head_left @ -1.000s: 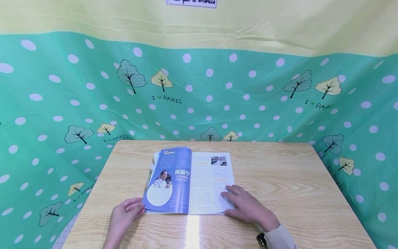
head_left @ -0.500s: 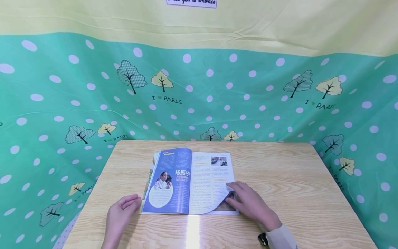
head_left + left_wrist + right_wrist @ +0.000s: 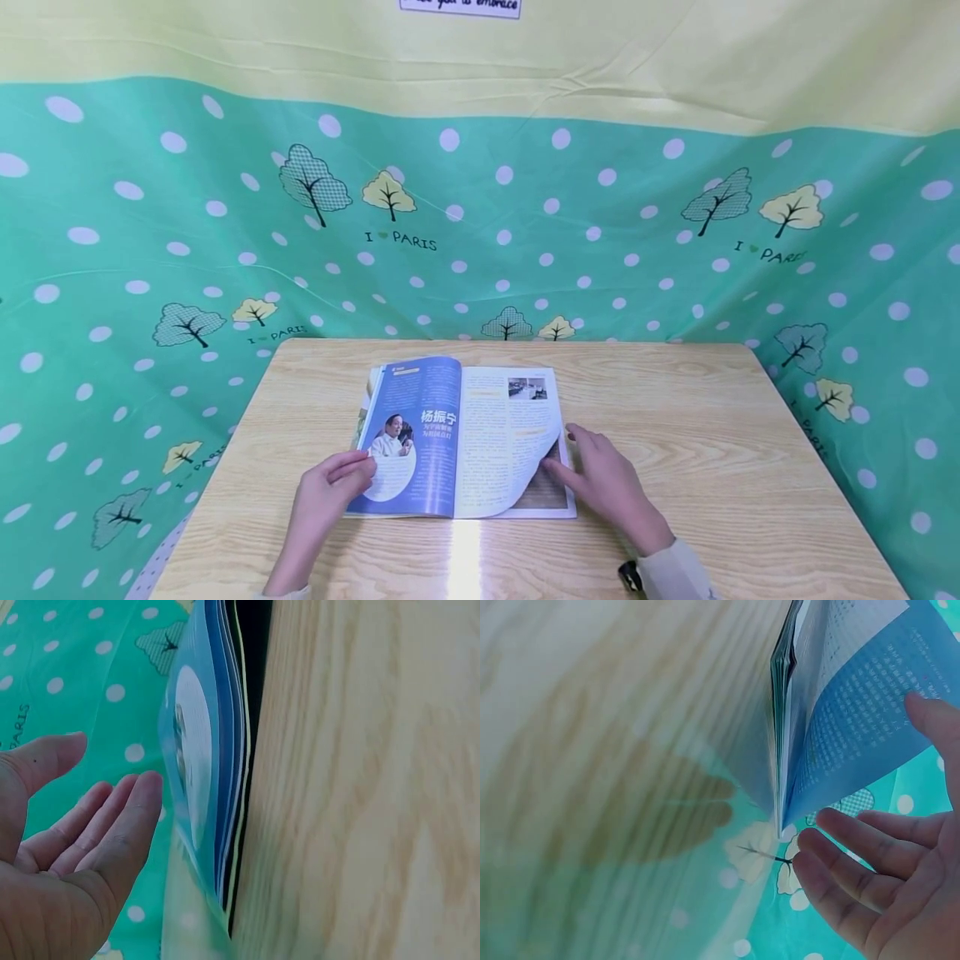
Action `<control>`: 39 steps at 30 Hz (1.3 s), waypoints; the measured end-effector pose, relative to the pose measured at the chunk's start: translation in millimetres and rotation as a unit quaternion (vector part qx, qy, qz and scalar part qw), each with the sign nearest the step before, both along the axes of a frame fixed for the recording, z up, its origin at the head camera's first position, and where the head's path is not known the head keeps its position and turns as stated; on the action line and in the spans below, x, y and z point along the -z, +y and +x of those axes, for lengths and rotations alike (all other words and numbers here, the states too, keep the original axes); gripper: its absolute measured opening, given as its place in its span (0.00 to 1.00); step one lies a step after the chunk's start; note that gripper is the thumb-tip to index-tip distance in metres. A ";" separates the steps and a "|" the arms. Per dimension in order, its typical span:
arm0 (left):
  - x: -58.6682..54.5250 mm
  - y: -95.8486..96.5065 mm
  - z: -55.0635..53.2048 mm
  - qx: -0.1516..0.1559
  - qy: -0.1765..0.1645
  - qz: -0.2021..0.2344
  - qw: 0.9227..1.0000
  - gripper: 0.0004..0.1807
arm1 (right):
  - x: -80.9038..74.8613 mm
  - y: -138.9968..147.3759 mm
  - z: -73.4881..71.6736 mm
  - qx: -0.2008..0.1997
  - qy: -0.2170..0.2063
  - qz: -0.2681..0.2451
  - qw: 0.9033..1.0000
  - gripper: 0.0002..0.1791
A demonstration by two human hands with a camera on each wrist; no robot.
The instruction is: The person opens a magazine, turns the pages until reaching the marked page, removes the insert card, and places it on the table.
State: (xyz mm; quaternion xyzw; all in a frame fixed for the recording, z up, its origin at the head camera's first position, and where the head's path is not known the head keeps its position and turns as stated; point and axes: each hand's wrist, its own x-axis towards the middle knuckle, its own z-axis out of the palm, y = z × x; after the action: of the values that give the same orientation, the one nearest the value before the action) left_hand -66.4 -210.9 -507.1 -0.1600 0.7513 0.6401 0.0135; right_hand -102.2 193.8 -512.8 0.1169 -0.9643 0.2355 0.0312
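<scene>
A magazine point(image 3: 433, 392) lies open on the table, a blue page with a portrait on its left and a white text page point(image 3: 487, 450) on its right. The lower right corner of the text page curls up, baring a dark picture point(image 3: 543, 493) beneath. At that curl is my right hand point(image 3: 611, 487); its thumb touches the lifted page point(image 3: 870, 712), while the fingers stretch along the magazine's outer edge. My left hand point(image 3: 326, 496) overlaps the blue page's outer edge. In the left wrist view, the thumb and fingers of the left hand point(image 3: 82, 847) are spread, holding nothing.
The wooden table point(image 3: 697, 433) reaches back to a green and cream curtain point(image 3: 480, 192) printed with dots and trees. A bright light reflection point(image 3: 465, 558) lies on the table in front of the magazine. A black band point(image 3: 630, 575) is on the right wrist.
The text page's lower right corner has come up and curled inward, uncovering the picture below. My left hand drew back from the blue page's corner, then moved up and right over its edge.
</scene>
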 end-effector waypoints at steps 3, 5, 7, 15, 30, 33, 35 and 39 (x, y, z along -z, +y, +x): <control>-0.8 9.4 -4.6 0.012 0.010 0.007 1.000 0.24 | 0.4 -4.3 1.0 -0.002 -0.012 0.006 1.000 0.42; -2.0 15.4 -7.1 0.019 0.014 0.017 1.000 0.24 | -0.2 -7.9 2.0 -0.008 -0.009 0.002 1.000 0.40; -3.4 21.1 -9.5 0.026 0.019 0.030 0.999 0.24 | -0.9 -11.9 2.4 -0.014 0.005 -0.006 1.000 0.36; -7.7 41.8 -20.0 0.067 0.038 0.055 0.995 0.24 | -6.5 -28.0 1.2 -0.039 0.061 -0.032 0.997 0.29; -13.1 66.3 -27.4 0.132 0.065 0.102 0.984 0.24 | -6.3 -48.3 -3.8 -0.128 0.096 -0.051 0.986 0.35; -13.0 68.6 -27.9 0.137 0.061 0.104 0.983 0.24 | -5.9 -50.9 -3.7 -0.154 0.104 -0.051 0.981 0.35; -12.7 69.6 -28.0 0.140 0.059 0.111 0.982 0.25 | -6.0 -52.2 -3.1 -0.165 0.104 -0.049 0.979 0.34; -11.9 71.5 -27.2 0.153 0.059 0.124 0.979 0.26 | -6.8 -54.8 -1.0 -0.180 0.085 -0.043 0.979 0.34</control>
State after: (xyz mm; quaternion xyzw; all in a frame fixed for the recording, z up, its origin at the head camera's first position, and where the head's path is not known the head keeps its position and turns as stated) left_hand -93.6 -139.4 -495.1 -0.0018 0.6811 0.7271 0.0866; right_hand -103.2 139.0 -505.9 0.3064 -0.9103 0.2678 0.0758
